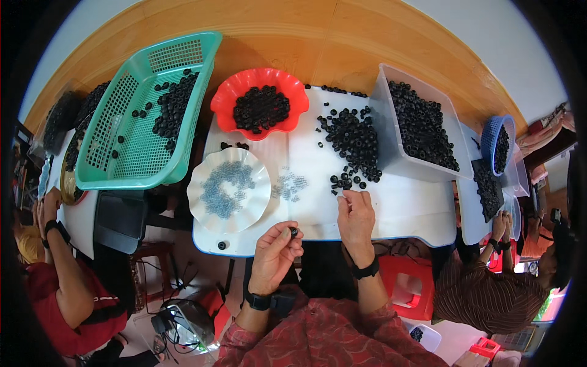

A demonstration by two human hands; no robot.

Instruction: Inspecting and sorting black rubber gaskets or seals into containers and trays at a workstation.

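My left hand [274, 257] is closed in front of the table's near edge, with a small round black part [294, 232] pinched between thumb and fingers. To its right, my right hand [356, 225] reaches over the table, fingers bent and closed. Its fingertips are at the near edge of a loose pile of black parts [351, 137]; whatever they hold, if anything, is hidden. Several tiny clear bluish pieces [290, 185] lie beside a white wavy-edged plate [260, 211], which holds more of them. One black part [221, 245] sits alone near the front left edge.
A red wavy bowl [220, 101] and a clear plastic bin [386, 147], both with black parts, stand at the back. A green basket [137, 182] is at left. Co-workers sit on both sides; a red stool [422, 269] is at lower right.
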